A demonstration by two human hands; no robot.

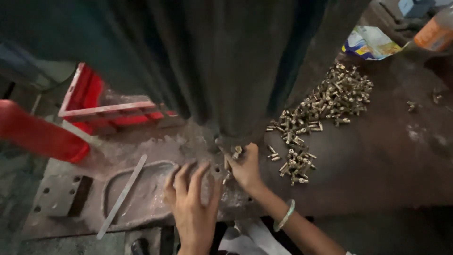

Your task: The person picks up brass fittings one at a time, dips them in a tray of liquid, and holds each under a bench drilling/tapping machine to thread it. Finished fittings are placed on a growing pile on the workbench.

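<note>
Right hand pinches brass fitting — left hand flat.

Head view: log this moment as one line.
left hand: flat on machine bed, empty | right hand: holding small brass parts under the press column | brass pile: right | red crate: left
</note>
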